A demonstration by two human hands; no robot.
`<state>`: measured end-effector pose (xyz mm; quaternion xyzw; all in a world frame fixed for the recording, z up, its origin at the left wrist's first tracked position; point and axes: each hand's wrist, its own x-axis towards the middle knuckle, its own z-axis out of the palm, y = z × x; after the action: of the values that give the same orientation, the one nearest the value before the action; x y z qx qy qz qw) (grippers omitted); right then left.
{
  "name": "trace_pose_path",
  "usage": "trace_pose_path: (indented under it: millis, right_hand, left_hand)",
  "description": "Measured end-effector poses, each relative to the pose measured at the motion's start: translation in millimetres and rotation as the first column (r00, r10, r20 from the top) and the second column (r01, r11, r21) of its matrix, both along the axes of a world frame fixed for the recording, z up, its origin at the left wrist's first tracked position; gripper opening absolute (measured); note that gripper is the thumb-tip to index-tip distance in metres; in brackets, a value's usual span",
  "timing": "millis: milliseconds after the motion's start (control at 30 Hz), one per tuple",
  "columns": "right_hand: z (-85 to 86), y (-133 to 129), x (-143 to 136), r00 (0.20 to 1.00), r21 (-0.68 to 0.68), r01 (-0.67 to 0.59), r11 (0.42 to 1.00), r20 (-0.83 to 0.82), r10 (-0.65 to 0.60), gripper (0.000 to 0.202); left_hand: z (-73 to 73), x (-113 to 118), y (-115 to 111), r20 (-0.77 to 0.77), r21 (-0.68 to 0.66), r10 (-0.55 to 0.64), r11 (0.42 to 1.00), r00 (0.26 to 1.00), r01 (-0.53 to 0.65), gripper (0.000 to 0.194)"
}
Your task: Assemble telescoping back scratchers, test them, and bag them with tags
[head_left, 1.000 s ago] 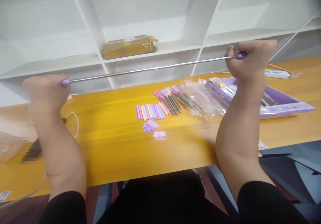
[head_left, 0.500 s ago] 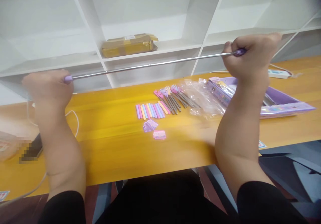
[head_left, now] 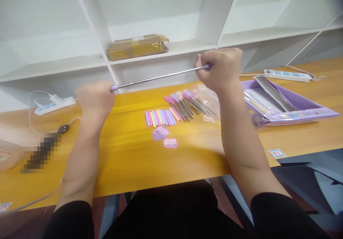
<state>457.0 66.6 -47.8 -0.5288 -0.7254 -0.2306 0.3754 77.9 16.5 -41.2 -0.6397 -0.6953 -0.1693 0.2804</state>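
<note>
Taped parcel (head_left: 136, 48): is lying on the far shelf (head_left: 187, 45)
Left power strip (head_left: 55, 106): is sitting far left
Right power strip (head_left: 291, 75): is sitting far right

Bright, diffuse light fills white shelves (head_left: 187, 45) and a yellow-orange surface (head_left: 128, 157), with pale glare right of centre and at far left. Soft grey shade lies beneath the shelves. Blur softens the left hand (head_left: 95, 98); uprights splay outward, the upper right corner darkens, and pixelation masks a dark object (head_left: 43, 153).
</note>
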Motion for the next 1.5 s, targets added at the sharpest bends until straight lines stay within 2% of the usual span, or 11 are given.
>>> trace_pose_path:
  millis: [100, 200, 333, 433, 567, 700, 833, 967, 1267, 1500]
  right_hand:
    - [-14.4, 3.5, -32.2, 0.994, -0.040, -0.109, 0.993, 0.016, 0.110, 0.029]
    - [-26.0, 7.3, -50.9, 0.987, -0.067, -0.160, 0.985, -0.003, 0.160, 0.016]
    - [-26.3, 6.9, -53.2, 0.987, -0.123, -0.161, 0.979, -0.004, 0.161, 0.015]
    - [-27.4, 2.7, -60.3, 0.988, -0.149, -0.152, 0.977, 0.006, 0.155, 0.015]
    - [-47.6, -9.0, -101.5, 0.963, -0.179, -0.236, 0.955, 0.086, 0.254, 0.015]
    - [-66.4, -21.8, -135.9, 0.953, -0.196, -0.278, 0.940, 0.071, 0.296, 0.019]
    - [-63.7, -27.3, -133.1, 0.937, -0.169, -0.309, 0.936, 0.116, 0.330, 0.024]
    - [-59.5, -27.0, -125.4, 0.915, -0.167, -0.344, 0.924, 0.163, 0.370, 0.026]
    - [-56.0, -21.7, -115.6, 0.849, -0.202, -0.425, 0.883, 0.250, 0.466, 0.043]
    - [-52.3, -25.1, -110.9, 0.840, -0.205, -0.448, 0.870, 0.237, 0.488, 0.028]
  left_hand:
    - [-16.8, 15.1, 6.3, 0.008, -0.042, -0.062, 0.997, 0.998, 0.063, 0.028]
    - [-22.9, 18.1, 9.6, -0.009, -0.083, -0.055, 0.995, 0.998, 0.054, 0.027]
    - [-15.8, 11.8, 7.0, -0.015, -0.111, 0.018, 0.994, 1.000, -0.019, 0.026]
    - [-13.3, 12.6, 2.2, -0.043, -0.104, 0.004, 0.995, 0.999, -0.009, 0.027]
    - [-22.9, 25.5, -5.2, -0.106, -0.147, -0.109, 0.985, 0.988, 0.093, 0.032]
    - [-30.4, 31.1, -8.1, -0.205, -0.186, -0.159, 0.975, 0.966, 0.121, 0.036]
    - [-26.4, 23.1, -5.9, -0.282, -0.239, -0.227, 0.958, 0.932, 0.161, 0.032]
    - [-22.1, 18.9, -5.1, -0.288, -0.258, -0.254, 0.949, 0.923, 0.181, 0.032]
    - [-25.0, 20.8, -6.0, -0.308, -0.260, -0.284, 0.943, 0.908, 0.207, 0.035]
    - [-24.3, 23.1, -6.1, -0.301, -0.257, -0.305, 0.938, 0.904, 0.231, 0.036]
